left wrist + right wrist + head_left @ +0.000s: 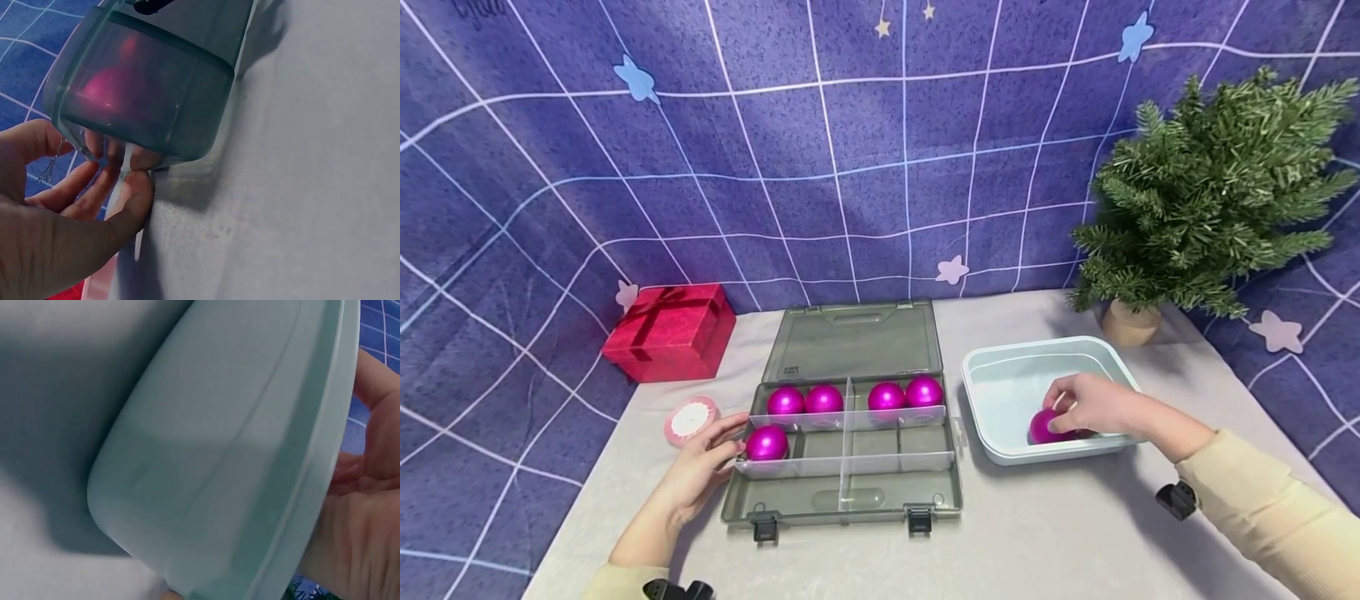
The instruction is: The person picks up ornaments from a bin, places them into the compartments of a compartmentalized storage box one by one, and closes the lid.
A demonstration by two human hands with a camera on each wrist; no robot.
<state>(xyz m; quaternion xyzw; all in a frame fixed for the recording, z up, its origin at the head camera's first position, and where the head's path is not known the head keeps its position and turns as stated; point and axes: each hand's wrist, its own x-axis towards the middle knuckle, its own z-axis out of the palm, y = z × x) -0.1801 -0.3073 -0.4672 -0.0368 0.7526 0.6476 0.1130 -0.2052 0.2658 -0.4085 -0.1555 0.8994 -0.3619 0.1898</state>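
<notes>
In the head view my right hand reaches into a pale blue plastic basin and pinches a shiny magenta ball near its front wall. The basin wall hides that ball and my fingertips in the right wrist view. My left hand rests with relaxed fingers at the left side of an opened, smoky see-through divider box. Close to those fingers, a magenta ball sits in the middle row. A thin silver string hangs over the box's edge beside my left hand.
Several more magenta balls fill the box's back row, in pairs. Its lid lies back behind it. A pink-rimmed ribbon spool and a red gift box are at left. A small artificial fir tree stands behind the basin.
</notes>
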